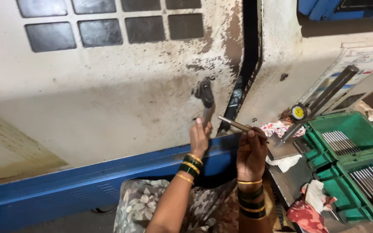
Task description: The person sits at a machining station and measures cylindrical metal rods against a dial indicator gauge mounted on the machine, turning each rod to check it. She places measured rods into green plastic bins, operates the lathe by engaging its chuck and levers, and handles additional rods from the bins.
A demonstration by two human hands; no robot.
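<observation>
Closed around the lower end of a door handle (205,98), the left hand (200,137) gripped the dark lever on the stained cream machine door (109,95), just above the blue lower rail (65,181). Right hand (251,151): fingers pinched shut on a thin metal rod (238,125), held slanting before the dark door gap (244,77). Bangles on both wrists. Steel bench (290,177), to the right: dial gauge (298,112) with yellow face on its stand, near the bench's left edge; two green trays (350,129) holding rows of like metal rods; patterned and red rags (307,211) at the near edge
</observation>
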